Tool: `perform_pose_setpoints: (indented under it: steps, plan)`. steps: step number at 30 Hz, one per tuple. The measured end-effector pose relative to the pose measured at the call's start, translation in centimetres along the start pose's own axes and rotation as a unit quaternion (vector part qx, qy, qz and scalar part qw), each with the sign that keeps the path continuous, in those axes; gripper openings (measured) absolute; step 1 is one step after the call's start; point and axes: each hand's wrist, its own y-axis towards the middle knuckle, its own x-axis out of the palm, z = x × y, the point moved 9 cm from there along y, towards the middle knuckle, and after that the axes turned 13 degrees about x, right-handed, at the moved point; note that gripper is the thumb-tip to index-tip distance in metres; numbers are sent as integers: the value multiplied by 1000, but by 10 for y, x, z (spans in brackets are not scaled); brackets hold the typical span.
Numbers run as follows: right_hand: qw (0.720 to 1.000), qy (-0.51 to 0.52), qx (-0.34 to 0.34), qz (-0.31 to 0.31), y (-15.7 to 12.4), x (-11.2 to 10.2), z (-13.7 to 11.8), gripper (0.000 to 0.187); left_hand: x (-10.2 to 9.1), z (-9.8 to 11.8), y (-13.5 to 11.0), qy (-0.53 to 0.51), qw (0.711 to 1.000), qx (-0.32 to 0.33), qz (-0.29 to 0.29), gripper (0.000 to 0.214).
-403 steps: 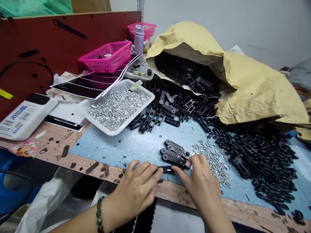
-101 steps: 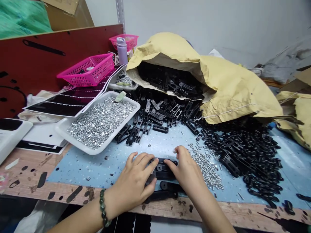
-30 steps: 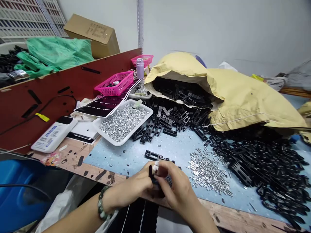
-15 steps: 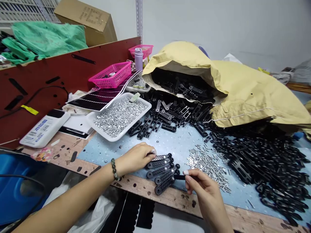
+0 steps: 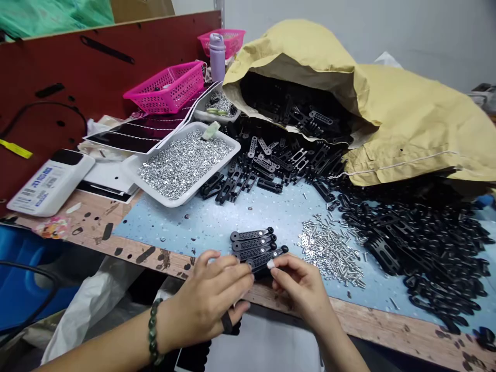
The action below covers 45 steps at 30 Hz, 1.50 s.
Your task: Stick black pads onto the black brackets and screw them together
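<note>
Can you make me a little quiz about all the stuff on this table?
1. True or false: the white tray is full of black strips.
2. What colour is the basket? A green, B pink, C blue.
3. What does the right hand pinch?
Key: 1 false, it holds shiny silver bits. 2 B. 3 a black strip.

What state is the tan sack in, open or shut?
Open. The sack lies on its side, mouth gaping, and black parts spill from it onto the blue mat.
</note>
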Motion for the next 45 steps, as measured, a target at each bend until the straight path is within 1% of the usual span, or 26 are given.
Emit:
perform_pose_setpoints:
  steps: [2,4,7,10,12,13,15,17,18,19,20,22,23,24,25,26,27,29,30,31,32,34,36,40,43,45]
  plan:
    - [999,-30,-12,4,-1,1,-2,13,3,7,-6,-6,1000,5,-12,31]
    - [998,-55,-21,12,-1,1,-4,14,6,10,-10,-7,1000,0,-24,32]
    - [995,-95,-30,18,-3,2,-6,16,10,11,-12,-5,998,-6,-55,34]
    - [989,-142,-35,8,-3,6,-6,17,13,11,-11,-7,995,-9,-95,35]
    - [981,-187,-47,12,-2,7,-6,14,12,11,-10,-14,995,-16,-98,36]
    - [974,-217,-54,24,-1,5,-6,11,11,10,-9,-20,995,-23,-96,37]
    - [952,-286,-76,74,-3,0,-10,7,10,10,-7,-43,994,-42,-93,38]
    - [920,-347,-117,141,-11,-5,-20,16,7,7,-3,-77,990,-74,-88,39]
    - [905,-364,-149,163,-18,-4,-29,20,5,5,-1,-101,987,-94,-88,38]
    - [894,-371,-189,167,-26,1,-38,24,4,3,1,-128,981,-113,-88,38]
    - [887,-370,-235,144,-36,11,-48,28,3,2,4,-158,975,-129,-91,38]
    - [875,-355,-328,39,-57,40,-63,36,5,6,10,-217,961,-135,-105,40]
    - [865,-346,-363,-15,-67,53,-68,37,6,9,13,-241,955,-130,-111,42]
    - [858,-336,-385,-57,-75,63,-71,35,6,11,15,-258,951,-130,-109,44]
    - [858,-323,-390,-84,-79,67,-73,31,5,11,16,-265,950,-137,-96,47]
    - [870,-302,-378,-95,-78,66,-73,26,2,8,16,-262,950,-153,-73,52]
    - [893,-272,-346,-90,-72,60,-71,22,-2,3,13,-245,953,-176,-41,57]
    - [947,-198,-247,-52,-49,36,-60,13,-13,-5,6,-181,962,-202,20,62]
    - [966,-168,-196,-26,-37,22,-52,10,-16,-6,4,-144,970,-194,32,58]
    - [977,-150,-152,-5,-26,10,-43,9,-17,-5,2,-108,978,-175,29,52]
    - [982,-146,-116,5,-16,1,-36,10,-15,-2,1,-73,986,-148,14,47]
    - [983,-167,-80,-6,-1,-4,-27,13,-5,5,0,-13,995,-93,-29,42]
    - [978,-198,-69,-22,10,-2,-26,15,3,8,-1,30,996,-65,-57,42]
    - [967,-245,-72,-24,18,6,-32,13,10,10,-1,55,994,-54,-83,40]
    - [961,-266,-70,-16,20,8,-34,13,9,10,1,57,993,-49,-88,39]
    - [964,-259,-58,-16,21,7,-31,13,8,10,2,55,994,-47,-87,39]
